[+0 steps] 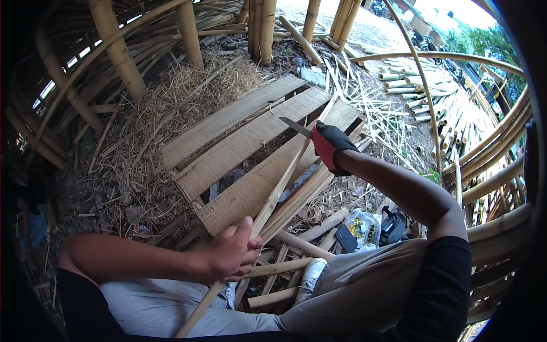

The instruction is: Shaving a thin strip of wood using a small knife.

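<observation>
A long split bamboo strip (280, 186) runs from my lap away over a low slatted wooden pallet (250, 132). Bare and closed, my left hand (233, 251) grips the strip near my knees. Farther along, my right hand (330, 147), in a red and black glove, is wrapped round the handle of a knife (295, 126). The handle itself is hidden in the glove. The blade points left and lies across the strip; whether its edge bites into the bamboo I cannot tell.
Dry shavings (176, 108) heap up left of the pallet. Bamboo posts (262, 28) stand behind it. Cut bamboo poles (421, 91) are stacked at the far right. By my right leg lie a dark phone (346, 238) and a plastic bag (364, 228). Bamboo pieces (279, 267) surround my shoes.
</observation>
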`<action>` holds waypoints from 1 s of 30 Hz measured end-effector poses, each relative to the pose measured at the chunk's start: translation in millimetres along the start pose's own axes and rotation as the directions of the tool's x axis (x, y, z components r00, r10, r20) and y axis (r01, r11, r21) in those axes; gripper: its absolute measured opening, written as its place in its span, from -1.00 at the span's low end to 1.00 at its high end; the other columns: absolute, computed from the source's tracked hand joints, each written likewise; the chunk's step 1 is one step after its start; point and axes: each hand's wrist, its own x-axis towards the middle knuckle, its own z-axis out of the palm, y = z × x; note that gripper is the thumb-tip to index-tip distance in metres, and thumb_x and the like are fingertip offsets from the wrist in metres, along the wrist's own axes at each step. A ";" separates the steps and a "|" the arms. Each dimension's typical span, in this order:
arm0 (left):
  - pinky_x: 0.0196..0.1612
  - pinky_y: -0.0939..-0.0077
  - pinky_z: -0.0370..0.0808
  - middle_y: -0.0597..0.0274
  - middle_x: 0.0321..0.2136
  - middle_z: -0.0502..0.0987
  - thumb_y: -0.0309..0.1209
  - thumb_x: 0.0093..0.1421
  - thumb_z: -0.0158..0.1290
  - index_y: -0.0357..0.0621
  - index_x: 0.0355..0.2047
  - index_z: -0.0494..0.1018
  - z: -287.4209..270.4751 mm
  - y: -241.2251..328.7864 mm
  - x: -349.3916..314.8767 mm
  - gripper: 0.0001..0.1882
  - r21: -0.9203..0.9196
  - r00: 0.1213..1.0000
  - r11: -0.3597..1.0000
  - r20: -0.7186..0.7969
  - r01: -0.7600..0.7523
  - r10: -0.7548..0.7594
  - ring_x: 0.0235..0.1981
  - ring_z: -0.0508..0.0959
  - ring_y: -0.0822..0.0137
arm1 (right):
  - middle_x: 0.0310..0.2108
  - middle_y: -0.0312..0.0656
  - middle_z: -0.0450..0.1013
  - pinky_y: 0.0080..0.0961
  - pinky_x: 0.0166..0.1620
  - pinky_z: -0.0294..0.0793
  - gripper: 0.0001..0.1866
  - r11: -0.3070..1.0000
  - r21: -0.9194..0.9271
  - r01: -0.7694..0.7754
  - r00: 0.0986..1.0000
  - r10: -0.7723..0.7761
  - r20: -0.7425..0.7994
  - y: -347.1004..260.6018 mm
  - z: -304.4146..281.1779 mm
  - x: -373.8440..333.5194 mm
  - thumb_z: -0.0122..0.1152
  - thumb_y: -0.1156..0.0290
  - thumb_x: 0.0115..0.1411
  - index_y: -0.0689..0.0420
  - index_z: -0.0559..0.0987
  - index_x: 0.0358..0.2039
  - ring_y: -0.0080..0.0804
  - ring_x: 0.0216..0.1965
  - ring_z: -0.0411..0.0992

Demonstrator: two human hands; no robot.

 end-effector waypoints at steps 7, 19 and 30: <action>-0.78 0.61 0.01 0.50 -0.76 -0.02 0.23 0.31 -0.48 0.10 -0.47 0.10 1.4 3.0 -2.9 -0.48 0.058 1.000 0.998 -0.023 0.009 -0.008 -0.81 0.00 0.53 | -0.58 -0.12 0.43 -0.32 -0.36 0.33 -0.42 0.977 -0.195 0.090 0.988 -0.112 -0.104 3.8 -2.9 0.3 -0.31 -0.03 0.29 0.19 0.54 -0.46 -0.31 -0.52 0.40; -0.77 0.62 -0.01 0.53 -0.76 -0.01 0.23 0.31 -0.44 0.09 -0.47 0.11 1.7 9.4 -6.7 -0.48 0.103 0.998 0.994 -0.054 -0.034 0.040 -0.81 0.00 0.56 | -0.63 -0.12 0.43 -0.38 -0.53 0.33 -0.67 0.960 -0.247 0.134 0.991 -0.127 0.045 28.0 -33.2 45.5 -0.04 0.22 0.20 0.21 0.54 -0.47 -0.33 -0.64 0.40; -0.77 0.63 0.00 0.54 -0.75 -0.01 0.17 0.34 -0.43 0.08 -0.46 0.11 -2.5 9.9 -6.4 -0.52 0.150 0.992 0.989 -0.125 -0.011 0.030 -0.81 0.00 0.57 | -0.58 -0.03 0.48 -0.34 -0.45 0.44 -0.64 0.998 -0.013 0.054 0.998 -0.054 -0.016 -12.5 -4.6 -6.0 -0.13 0.28 0.27 0.27 0.52 -0.47 -0.21 -0.52 0.53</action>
